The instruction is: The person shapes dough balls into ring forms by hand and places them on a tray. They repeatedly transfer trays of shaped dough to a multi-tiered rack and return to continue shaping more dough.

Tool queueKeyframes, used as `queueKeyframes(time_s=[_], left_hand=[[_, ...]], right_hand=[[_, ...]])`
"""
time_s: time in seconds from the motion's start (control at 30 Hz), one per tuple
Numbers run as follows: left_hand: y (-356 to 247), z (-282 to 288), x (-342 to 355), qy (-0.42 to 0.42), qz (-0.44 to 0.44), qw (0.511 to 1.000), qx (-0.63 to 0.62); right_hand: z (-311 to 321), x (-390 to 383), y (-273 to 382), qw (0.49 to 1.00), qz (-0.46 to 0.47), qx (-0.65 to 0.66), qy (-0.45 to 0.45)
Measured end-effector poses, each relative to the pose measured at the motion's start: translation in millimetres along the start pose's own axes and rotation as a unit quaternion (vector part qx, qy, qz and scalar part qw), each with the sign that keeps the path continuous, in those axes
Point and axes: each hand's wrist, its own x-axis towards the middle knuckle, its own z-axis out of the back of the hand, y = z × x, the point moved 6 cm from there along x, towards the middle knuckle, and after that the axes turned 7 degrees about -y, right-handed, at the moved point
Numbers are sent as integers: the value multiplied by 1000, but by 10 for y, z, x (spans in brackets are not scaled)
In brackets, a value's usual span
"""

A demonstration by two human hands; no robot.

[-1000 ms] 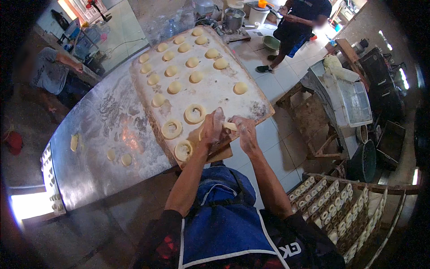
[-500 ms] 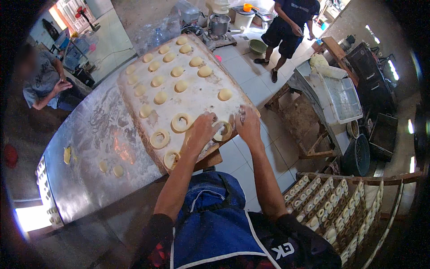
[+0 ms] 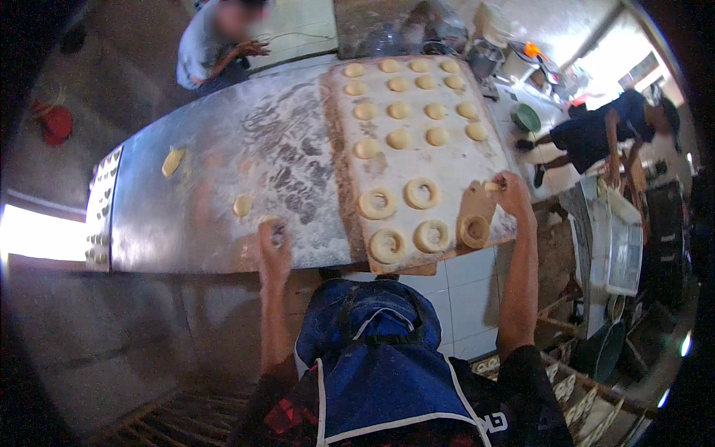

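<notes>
On the floured board (image 3: pixel 447 164), dough balls (image 3: pixel 399 139) lie in rows at the far part, with several dough rings (image 3: pixel 432 237) nearer me. My right hand (image 3: pixel 514 192) is above the board's right edge, pinching a pale dough piece (image 3: pixel 491 186). Below it rests a shadowed dough ring (image 3: pixel 474 231). My left hand (image 3: pixel 275 244) hovers at the metal table's near edge with its fingers curled; whatever they hold is hidden. Just past those fingertips shows a small dough piece (image 3: pixel 265 220), and a second small round of dough (image 3: pixel 242 205) sits beside it.
Flour covers part of the metal table (image 3: pixel 171 231), where a yellowish lump (image 3: pixel 173 161) lies. One person (image 3: pixel 216 52) is across the table; another person (image 3: pixel 603 138) stands at the right near a white crate (image 3: pixel 624 246). Racked dough rings (image 3: pixel 562 389) are at lower right.
My left hand has moved off the board to the metal table. My right hand has lifted from a ring and holds the dough that lay alone on the board. My view has turned left.
</notes>
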Motion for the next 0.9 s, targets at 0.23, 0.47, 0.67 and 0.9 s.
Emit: queueKeyframes(time_s=[0.23, 0.47, 0.67, 0.9], left_hand=[[1096, 1030, -143, -75, 179, 980, 32], [802, 517, 88, 36, 113, 990, -72], [463, 0, 6, 120, 102, 970, -187], [608, -221, 63, 216, 167, 928, -253]], right_hand=[[-1084, -165, 2442, 897, 42, 394, 197], [-2356, -370, 3517, 972, 106, 97, 187], [-2192, -521, 3624, 923, -1, 333, 192], [-2092, -743, 3796, 883, -96, 440, 131]])
